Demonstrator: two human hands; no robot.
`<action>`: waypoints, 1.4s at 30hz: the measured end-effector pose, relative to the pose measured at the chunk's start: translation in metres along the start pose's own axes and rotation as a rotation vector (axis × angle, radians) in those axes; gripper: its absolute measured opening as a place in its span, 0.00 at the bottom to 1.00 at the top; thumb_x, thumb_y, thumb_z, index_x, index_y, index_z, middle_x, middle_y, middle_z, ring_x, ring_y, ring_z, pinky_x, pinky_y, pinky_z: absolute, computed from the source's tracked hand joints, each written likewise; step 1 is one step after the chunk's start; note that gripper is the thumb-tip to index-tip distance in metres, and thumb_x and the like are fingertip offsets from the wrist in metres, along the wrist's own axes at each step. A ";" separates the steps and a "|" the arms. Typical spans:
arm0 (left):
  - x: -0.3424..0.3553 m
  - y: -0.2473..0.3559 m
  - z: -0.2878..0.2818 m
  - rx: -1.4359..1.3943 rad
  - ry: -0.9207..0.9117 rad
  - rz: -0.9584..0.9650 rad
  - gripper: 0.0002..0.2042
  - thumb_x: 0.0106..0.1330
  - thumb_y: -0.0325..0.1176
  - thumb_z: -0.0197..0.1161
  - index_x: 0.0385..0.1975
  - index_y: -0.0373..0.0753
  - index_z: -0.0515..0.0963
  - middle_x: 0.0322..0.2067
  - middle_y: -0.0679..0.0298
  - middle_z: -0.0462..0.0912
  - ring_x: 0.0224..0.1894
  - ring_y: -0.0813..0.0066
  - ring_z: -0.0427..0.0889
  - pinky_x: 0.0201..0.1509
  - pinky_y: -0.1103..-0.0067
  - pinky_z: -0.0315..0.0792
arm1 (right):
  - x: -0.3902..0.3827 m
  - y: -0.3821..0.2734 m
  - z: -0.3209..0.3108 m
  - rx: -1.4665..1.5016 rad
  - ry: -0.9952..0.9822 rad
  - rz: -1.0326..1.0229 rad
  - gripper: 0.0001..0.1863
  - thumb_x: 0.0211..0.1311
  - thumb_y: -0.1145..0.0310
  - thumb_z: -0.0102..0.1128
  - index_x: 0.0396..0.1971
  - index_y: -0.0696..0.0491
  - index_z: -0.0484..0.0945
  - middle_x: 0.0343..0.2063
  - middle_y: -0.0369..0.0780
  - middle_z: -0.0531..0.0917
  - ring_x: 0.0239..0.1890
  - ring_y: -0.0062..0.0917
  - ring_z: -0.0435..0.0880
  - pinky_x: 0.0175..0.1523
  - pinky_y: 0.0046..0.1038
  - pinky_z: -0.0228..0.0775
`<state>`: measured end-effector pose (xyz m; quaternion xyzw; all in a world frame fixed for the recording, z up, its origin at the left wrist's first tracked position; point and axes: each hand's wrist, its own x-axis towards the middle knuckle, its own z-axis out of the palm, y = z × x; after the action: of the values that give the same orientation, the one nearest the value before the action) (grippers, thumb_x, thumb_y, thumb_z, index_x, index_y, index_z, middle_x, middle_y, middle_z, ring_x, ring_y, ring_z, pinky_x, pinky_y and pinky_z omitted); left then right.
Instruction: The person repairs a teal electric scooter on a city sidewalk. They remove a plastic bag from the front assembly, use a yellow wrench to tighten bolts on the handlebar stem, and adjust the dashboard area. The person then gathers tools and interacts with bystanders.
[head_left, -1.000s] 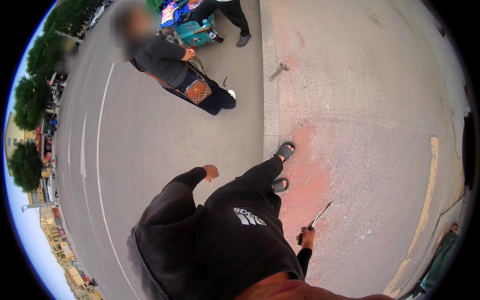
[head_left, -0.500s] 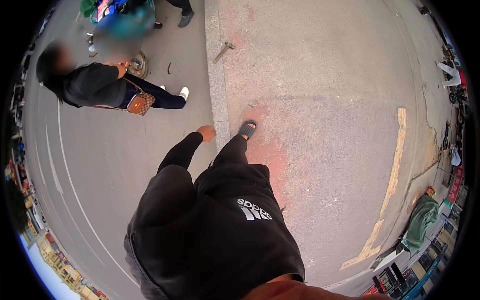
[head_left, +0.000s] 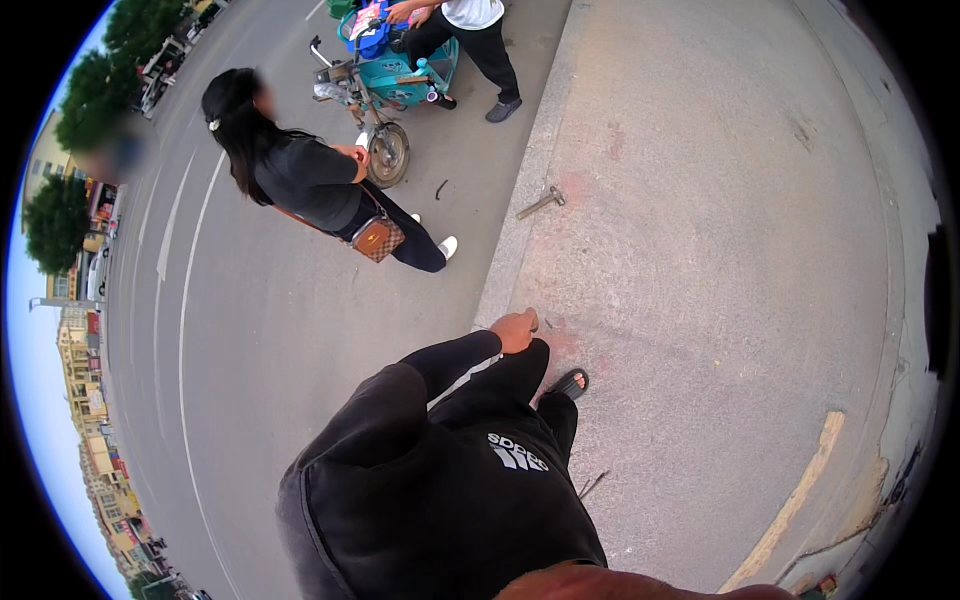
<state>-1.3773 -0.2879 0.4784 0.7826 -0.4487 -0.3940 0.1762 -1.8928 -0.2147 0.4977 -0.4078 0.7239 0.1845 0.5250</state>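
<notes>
My left hand (head_left: 516, 330) hangs in front of my left thigh, above the pale stone curb strip. Its fingers are curled in, and I see nothing in them. My right hand does not show. Beyond my left hand, a hammer (head_left: 542, 203) lies on the paving beside the curb, its head to the right and its handle to the left. Closer to my fingers, a small dark sliver (head_left: 548, 323) rests on the reddish-stained ground. A black sandal (head_left: 572, 382) is on one of my feet.
To the left on the road stands a person in dark clothes (head_left: 318, 183) with a brown checked shoulder bag (head_left: 377, 239). Past them is a teal scooter (head_left: 393, 78), with a person in black trousers (head_left: 487, 60) next to it. A yellow painted line (head_left: 790, 500) crosses the paving at right.
My view has turned and moved, so the hammer, scooter and bystanders appear farther right and lower. My left hand has swung rightward across my thigh. My forward foot has changed.
</notes>
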 end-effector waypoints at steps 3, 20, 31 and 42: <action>-0.045 -0.069 0.004 -0.032 0.165 -0.311 0.10 0.61 0.29 0.56 0.41 0.38 0.70 0.32 0.43 0.83 0.39 0.38 0.82 0.42 0.50 0.71 | 0.028 -0.063 -0.053 -0.084 0.030 -0.010 0.07 0.52 0.73 0.64 0.21 0.58 0.76 0.17 0.39 0.79 0.16 0.26 0.80 0.21 0.32 0.69; 0.124 -0.197 -0.110 0.061 -0.434 -0.335 0.17 0.52 0.30 0.72 0.45 0.47 0.86 0.32 0.58 0.88 0.34 0.59 0.89 0.39 0.66 0.82 | 0.134 -0.510 -0.118 -0.083 -0.119 -0.104 0.05 0.53 0.79 0.61 0.23 0.56 0.73 0.14 0.38 0.73 0.13 0.28 0.74 0.18 0.32 0.69; 0.331 -0.124 -0.225 -0.549 0.246 -0.239 0.16 0.66 0.21 0.46 0.45 0.34 0.83 0.33 0.54 0.84 0.33 0.64 0.87 0.36 0.74 0.81 | 0.171 -0.758 -0.062 0.096 -0.397 -0.143 0.12 0.57 0.74 0.61 0.39 0.55 0.69 0.20 0.36 0.75 0.15 0.25 0.76 0.20 0.31 0.72; 0.346 -0.187 -0.081 -0.339 0.064 -0.777 0.18 0.63 0.32 0.62 0.53 0.39 0.78 0.45 0.50 0.81 0.48 0.49 0.82 0.52 0.61 0.77 | 0.314 -0.839 0.080 0.289 -0.507 -0.072 0.24 0.59 0.76 0.62 0.56 0.57 0.68 0.27 0.36 0.75 0.23 0.23 0.78 0.30 0.28 0.72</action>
<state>-1.1097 -0.4850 0.2527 0.8653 -0.0437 -0.4749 0.1547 -1.2222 -0.7867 0.3162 -0.2950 0.5733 0.1567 0.7482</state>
